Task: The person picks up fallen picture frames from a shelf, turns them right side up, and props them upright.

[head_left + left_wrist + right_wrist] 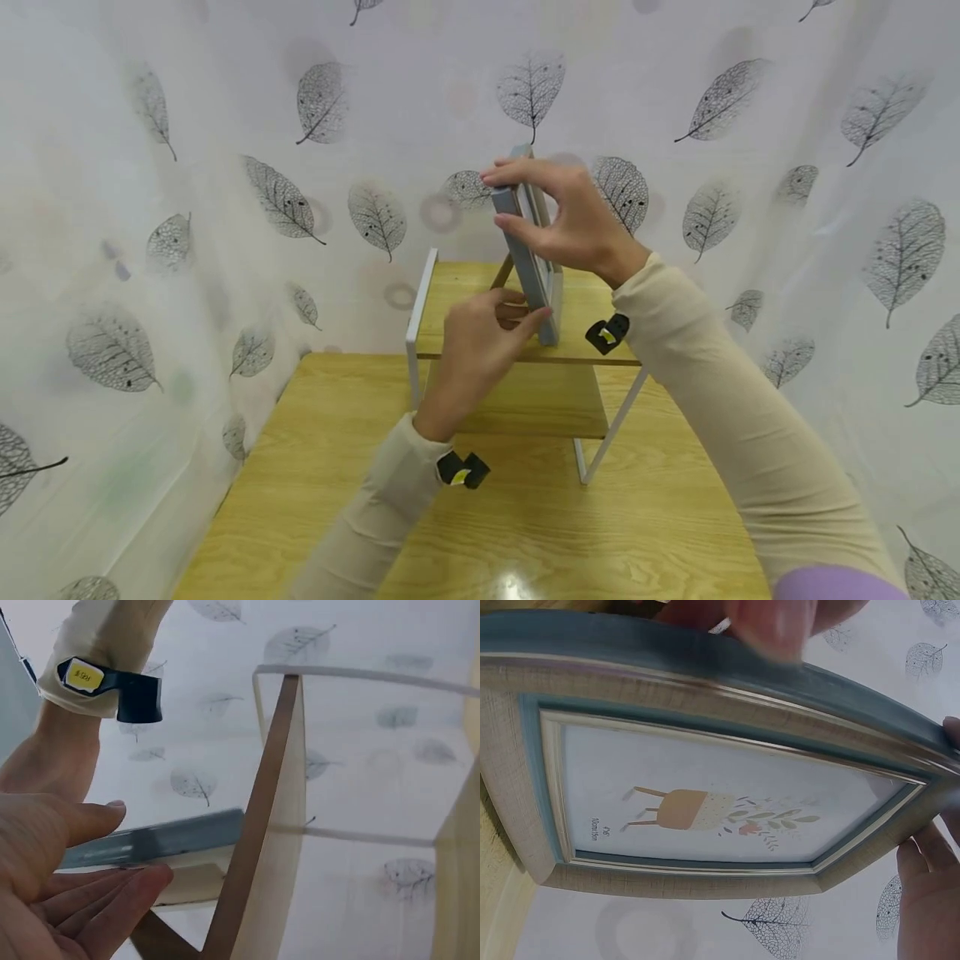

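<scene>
A picture frame [528, 254] with a blue-grey outer edge stands upright, slightly tilted, on the top board of a small two-tier shelf [442, 329]. My right hand [573, 208] grips its upper end, thumb on the near edge and fingers over the top. Lower down, my left hand [483, 342] pinches the near edge, its thumb on the edge and its other fingers on the back side. The right wrist view shows the frame's beige border [682, 889] and a printed picture [697, 810] with an orange shape and leaves. Behind the frame a brown support leg [502, 272] is partly visible.
The shelf has white metal side legs [615, 429] and a lower wooden board [525, 400]. It stands on a yellowish wooden table [330, 500]. A pale curtain [225, 100] printed with grey leaves hangs behind and on both sides.
</scene>
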Available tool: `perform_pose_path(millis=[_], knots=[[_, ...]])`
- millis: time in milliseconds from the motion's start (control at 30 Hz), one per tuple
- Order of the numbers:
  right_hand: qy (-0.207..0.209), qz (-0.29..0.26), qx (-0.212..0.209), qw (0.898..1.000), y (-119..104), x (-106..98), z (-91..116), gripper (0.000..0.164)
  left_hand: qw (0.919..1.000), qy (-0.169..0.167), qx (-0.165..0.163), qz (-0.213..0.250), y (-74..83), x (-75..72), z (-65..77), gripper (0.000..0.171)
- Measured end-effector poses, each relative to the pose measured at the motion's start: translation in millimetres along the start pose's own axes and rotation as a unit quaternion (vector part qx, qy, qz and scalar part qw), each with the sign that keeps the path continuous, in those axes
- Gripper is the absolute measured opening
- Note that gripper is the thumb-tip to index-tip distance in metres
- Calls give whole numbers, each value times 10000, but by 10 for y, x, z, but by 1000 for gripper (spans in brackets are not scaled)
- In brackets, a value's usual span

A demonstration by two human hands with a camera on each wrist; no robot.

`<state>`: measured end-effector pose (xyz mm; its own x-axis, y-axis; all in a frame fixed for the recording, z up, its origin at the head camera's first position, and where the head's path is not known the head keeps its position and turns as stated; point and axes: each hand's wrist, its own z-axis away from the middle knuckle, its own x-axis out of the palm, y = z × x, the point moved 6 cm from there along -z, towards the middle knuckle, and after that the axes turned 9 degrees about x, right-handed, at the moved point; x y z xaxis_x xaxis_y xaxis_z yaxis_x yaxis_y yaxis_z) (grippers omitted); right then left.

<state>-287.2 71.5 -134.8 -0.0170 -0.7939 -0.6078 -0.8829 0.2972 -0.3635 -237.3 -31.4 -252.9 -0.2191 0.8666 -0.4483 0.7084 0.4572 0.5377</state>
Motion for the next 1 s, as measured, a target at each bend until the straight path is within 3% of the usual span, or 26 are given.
perform_pose_path(millis=[267, 667, 1000], knots=[[5, -40, 11, 10000, 22, 6, 27, 34, 9992, 304, -27, -272, -27, 80, -45, 32], [116, -18, -217, 9997, 7, 3, 22, 34, 9989, 333, -39, -320, -9, 97, -102, 21], [72, 32, -133, 9999, -8, 3, 29, 33, 9984, 283, -180, -461, -32, 101, -136, 30]])
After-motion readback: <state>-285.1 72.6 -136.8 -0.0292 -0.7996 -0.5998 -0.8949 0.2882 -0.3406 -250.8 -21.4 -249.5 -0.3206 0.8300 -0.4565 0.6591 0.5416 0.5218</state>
